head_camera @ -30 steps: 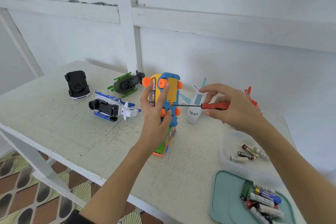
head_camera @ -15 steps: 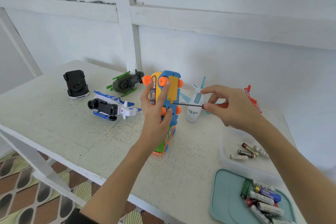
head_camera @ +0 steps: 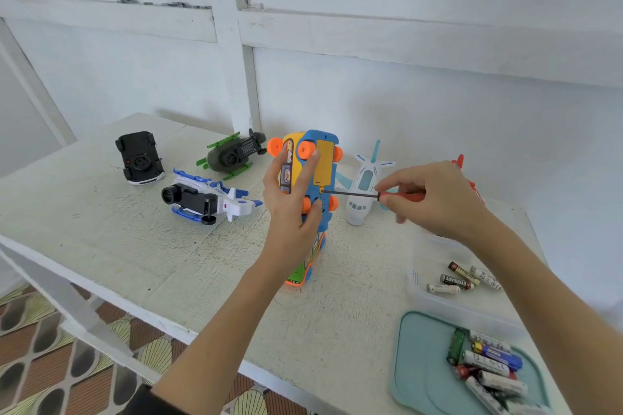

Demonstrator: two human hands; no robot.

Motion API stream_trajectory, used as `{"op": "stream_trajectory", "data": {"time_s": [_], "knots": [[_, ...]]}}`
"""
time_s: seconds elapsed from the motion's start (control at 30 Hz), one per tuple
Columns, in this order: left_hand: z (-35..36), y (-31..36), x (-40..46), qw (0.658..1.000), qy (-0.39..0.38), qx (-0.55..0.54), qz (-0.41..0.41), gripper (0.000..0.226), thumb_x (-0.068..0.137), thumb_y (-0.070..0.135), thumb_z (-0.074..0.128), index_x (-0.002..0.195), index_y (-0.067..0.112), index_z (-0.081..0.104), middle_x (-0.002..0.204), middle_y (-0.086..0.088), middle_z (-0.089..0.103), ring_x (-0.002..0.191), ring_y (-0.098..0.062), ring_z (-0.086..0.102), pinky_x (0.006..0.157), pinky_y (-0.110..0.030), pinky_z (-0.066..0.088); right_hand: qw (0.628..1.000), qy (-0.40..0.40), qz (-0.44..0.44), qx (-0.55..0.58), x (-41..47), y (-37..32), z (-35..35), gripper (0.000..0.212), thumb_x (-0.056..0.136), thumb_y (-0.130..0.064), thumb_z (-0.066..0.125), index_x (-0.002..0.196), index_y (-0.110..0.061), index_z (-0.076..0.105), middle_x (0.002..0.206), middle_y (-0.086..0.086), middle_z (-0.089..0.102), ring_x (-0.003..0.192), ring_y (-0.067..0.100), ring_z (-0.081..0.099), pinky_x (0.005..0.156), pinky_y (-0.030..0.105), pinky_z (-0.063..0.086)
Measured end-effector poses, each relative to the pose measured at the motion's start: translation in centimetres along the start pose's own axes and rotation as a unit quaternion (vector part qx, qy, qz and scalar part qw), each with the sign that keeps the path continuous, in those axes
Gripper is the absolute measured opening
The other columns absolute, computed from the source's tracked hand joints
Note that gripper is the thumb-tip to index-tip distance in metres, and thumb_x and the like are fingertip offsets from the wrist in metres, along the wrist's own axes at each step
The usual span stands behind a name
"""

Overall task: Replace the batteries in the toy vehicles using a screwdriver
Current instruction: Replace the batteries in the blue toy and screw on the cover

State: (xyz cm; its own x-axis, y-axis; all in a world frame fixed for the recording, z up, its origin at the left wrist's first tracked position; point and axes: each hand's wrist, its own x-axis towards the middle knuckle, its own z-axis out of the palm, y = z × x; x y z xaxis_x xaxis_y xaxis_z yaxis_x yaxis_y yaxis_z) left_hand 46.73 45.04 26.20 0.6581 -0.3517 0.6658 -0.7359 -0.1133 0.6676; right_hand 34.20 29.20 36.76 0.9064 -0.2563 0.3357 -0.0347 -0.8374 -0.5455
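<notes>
from the head view, my left hand (head_camera: 290,202) grips the toy bus (head_camera: 312,199), stood on its end on the table (head_camera: 118,246) with its underside facing me, fingers spread up the side and thumb curled round the lower edge. my right hand (head_camera: 435,199) pinches the red handle of the screwdriver (head_camera: 357,194), whose thin shaft runs level to the left with its tip at the screw just below the yellow battery cover (head_camera: 324,162).

to do this well, i judge i should keep the shaft square to the screw, press inward as i twist with my fingertips, and brace the bus hard so it does not rock on its narrow end. the screw is small and could drop once free, so i'd lift it out over the table.

for room: the white plane (head_camera: 365,189) stands just beside the bus under the shaft, near my right fingers, and a red toy (head_camera: 460,162) sits behind my hand. the clear tub (head_camera: 424,296) with old batteries (head_camera: 455,280) and the teal tray (head_camera: 414,374) of more batteries lie near my right forearm. the near table edge is well short of the bus; the left side, toward the white and blue toy (head_camera: 209,200), is freer.
</notes>
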Motion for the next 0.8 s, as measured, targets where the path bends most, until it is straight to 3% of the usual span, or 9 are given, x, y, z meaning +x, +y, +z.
{"op": "stream_trajectory", "data": {"time_s": [0.07, 0.13, 0.23, 0.33, 0.43, 0.53, 0.63, 0.7, 0.8], "knots": [[0.0, -0.05, 0.02, 1.0, 0.001, 0.001, -0.003, 0.06, 0.092, 0.026, 0.04, 0.147, 0.044, 0.028, 0.153, 0.004, 0.007, 0.147, -0.019, 0.015, 0.112, -0.051, 0.034, 1.0, 0.005, 0.002, -0.012, 0.03, 0.02, -0.03, 0.013, 0.081, -0.015, 0.063, 0.074, -0.021, 0.073, 0.049, 0.004, 0.059, 0.047, 0.009, 0.05, 0.058, 0.027, 0.042], [-0.06, -0.18, 0.07, 1.0, 0.002, 0.0, 0.0, 0.06, 0.091, 0.027, 0.04, 0.147, 0.046, 0.027, 0.153, 0.006, 0.007, 0.144, -0.024, 0.022, 0.111, -0.052, 0.036, 1.0, 0.01, -0.003, 0.002, 0.13, 0.04, -0.04, 0.012, 0.08, -0.013, 0.065, 0.075, -0.022, 0.071, 0.051, 0.001, 0.054, 0.051, 0.016, 0.049, 0.06, 0.031, 0.042], [-0.17, -0.28, 0.1, 1.0, -0.005, 0.001, -0.005, 0.062, 0.09, 0.028, 0.04, 0.145, 0.054, 0.027, 0.153, 0.012, 0.006, 0.132, -0.037, 0.037, 0.105, -0.052, 0.04, 0.999, 0.003, -0.006, 0.048, 0.23, 0.14, -0.2, 0.02, 0.075, -0.007, 0.071, 0.084, -0.024, 0.068, 0.058, -0.005, 0.047, 0.052, 0.008, 0.044, 0.058, 0.02, 0.036], [-0.17, -0.21, 0.12, 1.0, -0.007, 0.006, -0.005, 0.063, 0.09, 0.027, 0.04, 0.146, 0.052, 0.026, 0.152, 0.013, 0.006, 0.133, -0.033, 0.036, 0.105, -0.052, 0.04, 0.999, -0.009, -0.025, 0.033, 0.24, 0.12, -0.2, 0.031, 0.072, -0.002, 0.073, 0.093, -0.024, 0.067, 0.062, -0.006, 0.043, 0.052, 0.003, 0.044, 0.055, 0.01, 0.033], [-0.19, 0.02, 0.17, 1.0, -0.002, -0.001, 0.002, 0.062, 0.091, 0.026, 0.04, 0.146, 0.051, 0.026, 0.151, 0.013, 0.006, 0.14, -0.026, 0.029, 0.108, -0.051, 0.039, 0.999, -0.002, -0.018, 0.029, 0.2, -0.05, -0.08, 0.021, 0.081, -0.014, 0.069, 0.101, -0.02, 0.07, 0.062, -0.008, 0.058, 0.052, -0.004, 0.05, 0.058, 0.005, 0.037], [-0.27, 0.08, 0.12, 1.0, -0.003, 0.004, 0.012, 0.062, 0.091, 0.027, 0.039, 0.145, 0.053, 0.026, 0.15, 0.018, 0.005, 0.14, -0.032, 0.028, 0.108, -0.052, 0.039, 1.0, 0.003, -0.015, 0.022, 0.23, 0.0, 0.04, 0.016, 0.087, -0.017, 0.061, 0.099, -0.017, 0.071, 0.051, -0.018, 0.058, 0.045, 0.001, 0.052, 0.054, 0.009, 0.039], [-0.36, 0.31, 0.07, 1.0, -0.004, 0.013, 0.015, 0.065, 0.092, 0.023, 0.041, 0.143, 0.059, 0.024, 0.151, 0.022, 0.003, 0.13, -0.043, 0.038, 0.103, -0.049, 0.042, 1.0, 0.007, -0.028, 0.008, 0.27, 0.01, 0.02, 0.016, 0.079, -0.014, 0.069, 0.093, -0.023, 0.071, 0.057, -0.008, 0.057, 0.052, 0.007, 0.049, 0.06, 0.025, 0.043], [-0.4, 0.4, 0.13, 1.0, -0.006, 0.02, 0.008, 0.068, 0.092, 0.02, 0.042, 0.142, 0.062, 0.023, 0.15, 0.023, 0.004, 0.118, -0.051, 0.044, 0.098, -0.046, 0.046, 0.999, -0.003, -0.038, 0.014, 0.3, 0.06, 0.0, 0.023, 0.074, -0.011, 0.074, 0.092, -0.024, 0.069, 0.06, -0.006, 0.052, 0.053, 0.003, 0.047, 0.058, 0.021, 0.036], [-0.41, 0.37, 0.19, 1.0, -0.015, 0.009, -0.012, 0.069, 0.092, 0.017, 0.043, 0.142, 0.062, 0.024, 0.152, 0.019, 0.005, 0.116, -0.048, 0.047, 0.098, -0.048, 0.046, 0.999, -0.017, -0.046, 0.011, 0.3, 0.2, 0.08, 0.024, 0.072, -0.008, 0.075, 0.093, -0.02, 0.07, 0.064, -0.008, 0.049, 0.054, -0.002, 0.047, 0.057, 0.016, 0.032]]}}
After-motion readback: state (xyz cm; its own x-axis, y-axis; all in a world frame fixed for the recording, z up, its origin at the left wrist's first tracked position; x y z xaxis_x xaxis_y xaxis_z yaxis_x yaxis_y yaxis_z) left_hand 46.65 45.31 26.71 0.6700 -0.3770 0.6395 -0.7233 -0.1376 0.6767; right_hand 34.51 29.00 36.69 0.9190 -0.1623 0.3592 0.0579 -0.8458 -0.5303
